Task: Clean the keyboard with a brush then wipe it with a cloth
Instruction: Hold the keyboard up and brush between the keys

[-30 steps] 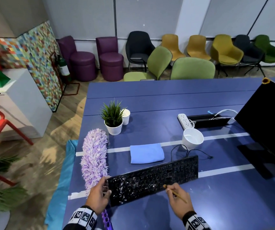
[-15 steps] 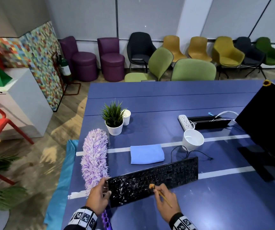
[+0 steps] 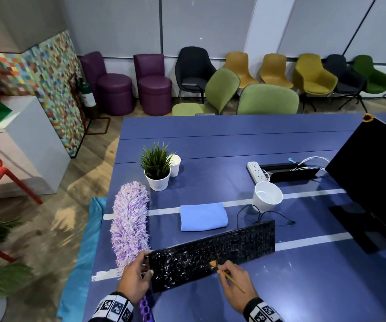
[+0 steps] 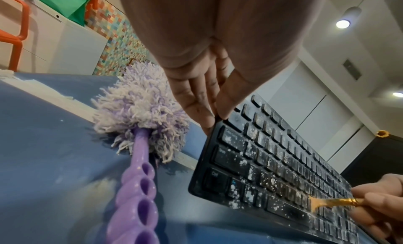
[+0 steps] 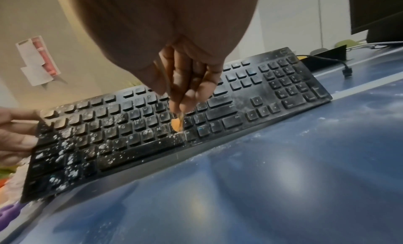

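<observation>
Head view: black keyboard [image 3: 213, 254] lies on the blue table [image 3: 303, 287], near the folded blue cloth [image 3: 203, 216]. Left-wrist view: left hand [image 4: 200, 96], fingers together, pinches the keyboard's left end beside a purple duster [image 4: 139, 109]. Right-wrist view: right hand [image 5: 187, 82] pinches a small brush [image 5: 177, 124], bristles on the dusty keys.

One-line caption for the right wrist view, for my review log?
Right hand sweeps a small brush over the dusty keyboard; left hand steadies its end.

Bright, even overhead light; ceiling lamps [image 4: 343, 23] glare; sheen on table [image 5: 283, 163]; wide-angle edges bend, wrists blur.
</observation>
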Demonstrator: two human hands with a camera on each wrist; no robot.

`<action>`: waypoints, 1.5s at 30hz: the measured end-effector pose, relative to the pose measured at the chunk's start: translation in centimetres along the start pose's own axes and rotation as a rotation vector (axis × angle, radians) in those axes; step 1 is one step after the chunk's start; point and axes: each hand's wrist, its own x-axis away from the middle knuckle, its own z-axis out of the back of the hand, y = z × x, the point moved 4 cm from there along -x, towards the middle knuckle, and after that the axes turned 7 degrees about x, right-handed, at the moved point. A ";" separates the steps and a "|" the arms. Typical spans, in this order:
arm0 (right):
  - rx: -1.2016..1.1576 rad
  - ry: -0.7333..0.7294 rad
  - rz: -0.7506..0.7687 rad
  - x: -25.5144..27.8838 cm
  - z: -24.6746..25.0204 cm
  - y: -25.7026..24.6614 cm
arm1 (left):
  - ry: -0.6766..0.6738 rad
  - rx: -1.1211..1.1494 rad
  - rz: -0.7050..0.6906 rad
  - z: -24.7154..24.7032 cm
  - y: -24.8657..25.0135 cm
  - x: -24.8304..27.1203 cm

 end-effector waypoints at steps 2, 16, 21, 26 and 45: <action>-0.013 0.029 -0.010 -0.2 0.3 0.2 | -0.007 0.002 -0.001 -0.1 0.0 0.0; -0.144 -0.010 0.059 -0.3 -0.2 -1.8 | 0.011 0.001 -0.023 0.0 -0.1 -0.4; -0.093 0.017 0.033 -0.4 -0.5 -0.8 | -0.012 0.011 -0.008 -0.1 -0.2 -0.3; -0.083 -0.017 0.018 -0.1 -0.3 -0.3 | -0.020 0.008 -0.003 -0.1 -0.7 -0.3; -0.135 0.069 -0.095 -0.4 1.9 -1.0 | -0.019 -0.001 -0.008 0.0 -0.5 -0.4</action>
